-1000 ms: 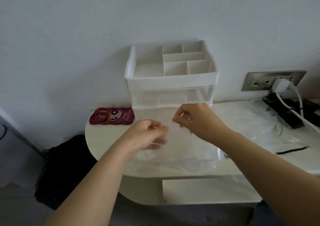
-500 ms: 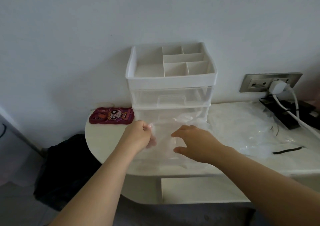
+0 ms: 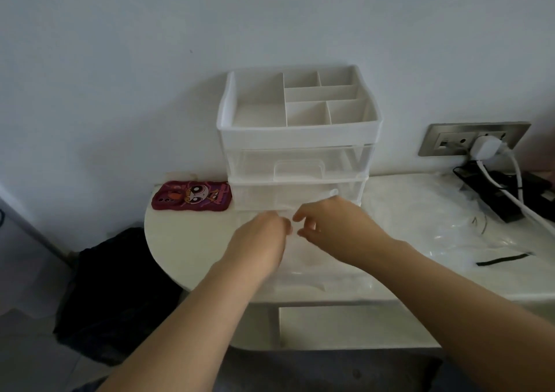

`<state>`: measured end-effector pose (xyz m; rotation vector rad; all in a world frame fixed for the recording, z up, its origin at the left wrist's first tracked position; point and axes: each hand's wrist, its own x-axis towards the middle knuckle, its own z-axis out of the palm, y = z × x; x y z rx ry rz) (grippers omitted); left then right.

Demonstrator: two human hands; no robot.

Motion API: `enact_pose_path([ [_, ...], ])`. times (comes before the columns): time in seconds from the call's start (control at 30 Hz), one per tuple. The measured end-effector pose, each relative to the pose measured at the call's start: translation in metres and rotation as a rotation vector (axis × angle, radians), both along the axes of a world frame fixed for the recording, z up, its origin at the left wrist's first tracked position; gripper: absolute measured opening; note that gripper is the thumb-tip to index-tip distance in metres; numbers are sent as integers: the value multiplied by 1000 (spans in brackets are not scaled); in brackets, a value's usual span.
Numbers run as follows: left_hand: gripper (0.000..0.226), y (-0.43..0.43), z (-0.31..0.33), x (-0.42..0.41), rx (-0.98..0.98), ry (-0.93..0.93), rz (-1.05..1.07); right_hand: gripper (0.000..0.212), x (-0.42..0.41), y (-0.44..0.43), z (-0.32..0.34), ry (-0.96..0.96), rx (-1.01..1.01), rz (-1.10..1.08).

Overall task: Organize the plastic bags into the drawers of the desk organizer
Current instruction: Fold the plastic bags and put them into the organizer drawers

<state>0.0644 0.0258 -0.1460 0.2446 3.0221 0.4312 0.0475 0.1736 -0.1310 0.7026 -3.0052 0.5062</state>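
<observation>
Beside the red phone case (image 3: 192,196), my left hand (image 3: 258,241) pinches the edge of the clear plastic bag (image 3: 303,268) lying on the surface (image 3: 186,247) before the desk organizer (image 3: 297,133), while my right hand (image 3: 336,226) curls its fingers (image 3: 298,218) there, but I cannot tell if they grip.

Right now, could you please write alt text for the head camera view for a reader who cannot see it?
A person's left hand pinches a clear plastic bag on a white rounded table, the right hand curled beside it, before a white desk organizer with two clear drawers. A maroon cartoon phone case lies left; more clear bags right.
</observation>
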Motion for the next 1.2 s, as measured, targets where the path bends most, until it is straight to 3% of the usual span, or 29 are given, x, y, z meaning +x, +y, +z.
enact_pose_path([
  [0.33,19,4,-8,-3,-376,-131,-26,71,-5,2,-27,-158,312,32],
  [0.5,24,7,-2,-2,-550,4,-78,64,-4,1,-16,-210,426,47],
  [0.6,20,13,2,-3,-522,23,-105,45,-3,1,-2,-161,390,62],
  [0.73,28,23,-4,-8,-327,-159,-46,35,-7,-4,-2,-61,217,58],
  [1.03,67,8,-24,-22,-105,-350,-41,90,-17,2,-35,-314,428,35],
  [1.2,80,6,-26,-28,-99,-430,26,96,-20,-2,-32,-404,458,14],
])
